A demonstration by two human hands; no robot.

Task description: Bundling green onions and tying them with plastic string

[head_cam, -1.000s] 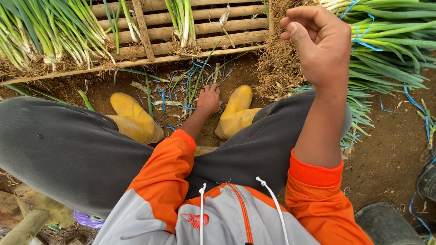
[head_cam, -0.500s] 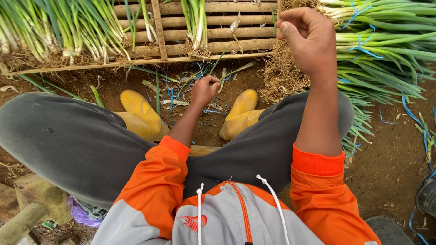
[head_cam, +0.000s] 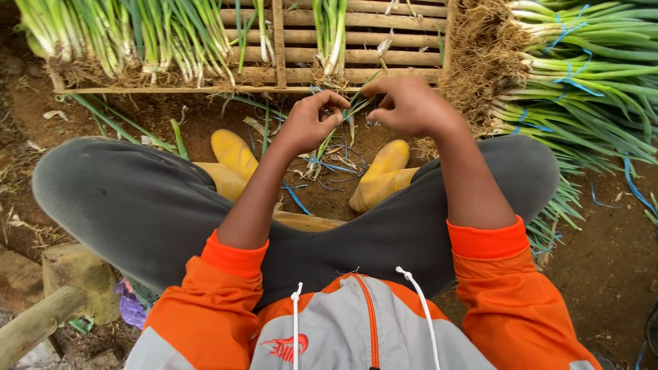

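A person is sitting on bare soil with knees spread wide, seen from above by a camera on their head. They are wearing grey trousers, an orange and grey jacket with white drawstrings, and yellow rubber boots (head_cam: 380,175) whose toes are pointing toward twelve o'clock.

Both hands are meeting in front of the body, just above the boots. The left hand (head_cam: 310,122) is sitting at about eleven o'clock from the boots, its fingers curled together and pinching a thin green stalk (head_cam: 343,122). The right hand (head_cam: 410,106) is sitting at about one o'clock, its fingers also closed on the same stalk from the other side. The stalk is running between the two hands, with its lower end trailing down toward the soil between the boots.

Loose blue strings (head_cam: 322,166) are lying on the ground under the hands, at six o'clock from them.

At twelve o'clock from the hands a rack of bamboo slats (head_cam: 384,55) is lying flat, and bunches of green onions (head_cam: 144,34) are resting across it with their roots toward the person. At two o'clock a large pile of tied green onions (head_cam: 582,82), bound with blue string, is lying with its brown roots facing the rack.

At seven o'clock, by the left knee, a wooden pole (head_cam: 38,322) is lying on the soil
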